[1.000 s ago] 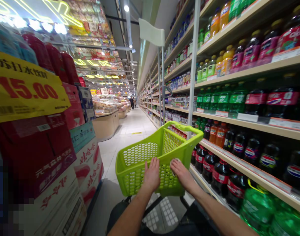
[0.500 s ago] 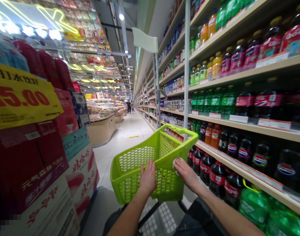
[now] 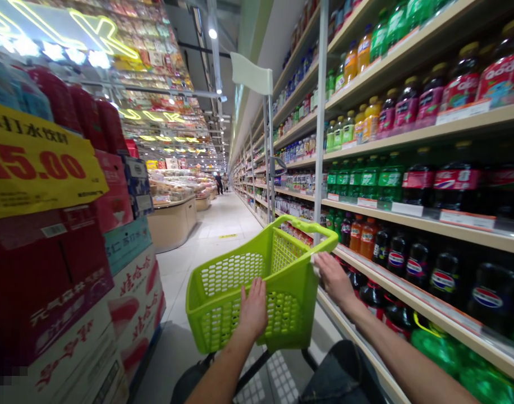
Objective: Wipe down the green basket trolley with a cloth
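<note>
Lime-green perforated plastic makes up the basket of the shopping cart point(image 3: 293, 270), which is stood on the pale tiled floor point(image 3: 212, 229) in front of denim-covered knees point(image 3: 339, 367), just beside the drink shelves point(image 3: 434, 214). The left hand point(image 3: 253, 307) is laid against the near side wall just below the rim, its fingers extended and nothing seen gripped. By the right hand point(image 3: 333, 279), a small white wad point(image 3: 315, 260) is held in bent fingers against the cart's higher end; whether it is cloth or paper cannot be told. Work on this side of the cart appears to be under way, but no treated and untreated parts can be told apart on the plastic, so how much is done and how much is left cannot be judged. On the shelves, Pepsi bottles point(image 3: 444, 280), orange-soda bottles point(image 3: 368, 238) and green soft-drink bottles point(image 3: 390, 177) are lined up in rows. Opposite, drink cartons point(image 3: 133, 286) are stacked below a yellow price sign point(image 3: 42, 163) marked 15.00. Farther off, display islands point(image 3: 173, 227) are heaped with packaged goods point(image 3: 164, 188), a neon sign point(image 3: 109, 36) is lit overhead, and a person in dark clothing point(image 3: 219, 182) is seen down the aisle.
</note>
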`<state>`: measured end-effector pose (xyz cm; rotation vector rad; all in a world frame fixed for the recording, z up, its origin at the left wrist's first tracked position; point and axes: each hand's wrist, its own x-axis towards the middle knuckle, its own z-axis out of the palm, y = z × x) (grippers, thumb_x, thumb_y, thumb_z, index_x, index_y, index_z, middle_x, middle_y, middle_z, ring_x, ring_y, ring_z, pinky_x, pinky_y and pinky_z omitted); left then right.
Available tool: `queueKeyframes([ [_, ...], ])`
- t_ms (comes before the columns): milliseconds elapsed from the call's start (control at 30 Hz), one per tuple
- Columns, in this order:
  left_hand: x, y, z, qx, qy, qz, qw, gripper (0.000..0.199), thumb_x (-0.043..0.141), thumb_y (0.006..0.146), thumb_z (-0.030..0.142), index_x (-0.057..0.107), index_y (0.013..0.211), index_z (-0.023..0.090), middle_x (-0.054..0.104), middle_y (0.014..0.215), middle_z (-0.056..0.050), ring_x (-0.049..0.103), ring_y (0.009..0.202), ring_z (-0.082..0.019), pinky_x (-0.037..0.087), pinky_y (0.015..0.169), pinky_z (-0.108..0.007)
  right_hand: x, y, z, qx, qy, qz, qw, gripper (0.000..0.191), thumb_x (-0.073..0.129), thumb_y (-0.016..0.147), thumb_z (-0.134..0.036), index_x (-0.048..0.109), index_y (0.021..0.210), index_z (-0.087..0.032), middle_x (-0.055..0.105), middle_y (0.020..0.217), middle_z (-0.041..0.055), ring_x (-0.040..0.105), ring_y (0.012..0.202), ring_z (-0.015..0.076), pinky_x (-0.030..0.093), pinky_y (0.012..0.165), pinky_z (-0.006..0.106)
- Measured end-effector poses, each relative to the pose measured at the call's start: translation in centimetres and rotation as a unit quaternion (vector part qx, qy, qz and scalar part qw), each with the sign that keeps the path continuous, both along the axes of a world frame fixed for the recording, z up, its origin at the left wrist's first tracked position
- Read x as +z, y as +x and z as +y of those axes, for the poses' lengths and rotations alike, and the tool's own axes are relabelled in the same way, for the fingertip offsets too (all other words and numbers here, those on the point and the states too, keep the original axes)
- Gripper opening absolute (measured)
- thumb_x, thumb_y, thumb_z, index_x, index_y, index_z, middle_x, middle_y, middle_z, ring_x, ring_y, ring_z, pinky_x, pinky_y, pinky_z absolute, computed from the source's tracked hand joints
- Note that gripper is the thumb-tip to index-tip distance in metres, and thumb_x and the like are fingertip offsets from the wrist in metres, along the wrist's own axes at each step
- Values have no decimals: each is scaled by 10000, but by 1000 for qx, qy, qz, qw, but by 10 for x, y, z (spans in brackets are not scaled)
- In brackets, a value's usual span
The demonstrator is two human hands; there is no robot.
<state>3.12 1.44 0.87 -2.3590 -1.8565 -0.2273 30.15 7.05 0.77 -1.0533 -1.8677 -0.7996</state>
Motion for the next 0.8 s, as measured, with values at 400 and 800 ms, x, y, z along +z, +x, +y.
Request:
queueKeyframes([
  [400,-9,-20,1,45,3,-5,999,786,400,638,182,173,1385,89,139,1474,-77,100,1357,-206,97,1093,-461,3,22,15,-14,-31,-24,999,413,326,821,-104,538,1172,-162,539,1228,114,430,1199,223,387,976,443],
  [800,-16,-35,3,61,-16,-27,998,825,398,607,175,155,1391,93,121,1479,-57,71,1359,-200,87,1101,-439,32,-48,42,28,-124,-108,986,377,393,792,-70,578,1083,-223,560,1186,87,455,1153,213,336,984,418],
])
